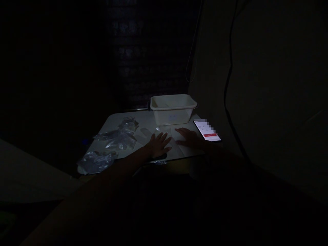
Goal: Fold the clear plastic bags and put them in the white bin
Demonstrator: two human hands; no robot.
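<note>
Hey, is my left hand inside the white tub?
No, the left hand is spread over the table in front of the white tub.

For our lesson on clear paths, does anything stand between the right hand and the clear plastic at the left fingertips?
Nothing visible stands between the right hand and the clear plastic. The white tub stands beyond both, and the lit phone lies to the right, though dimness could hide small things.
</note>
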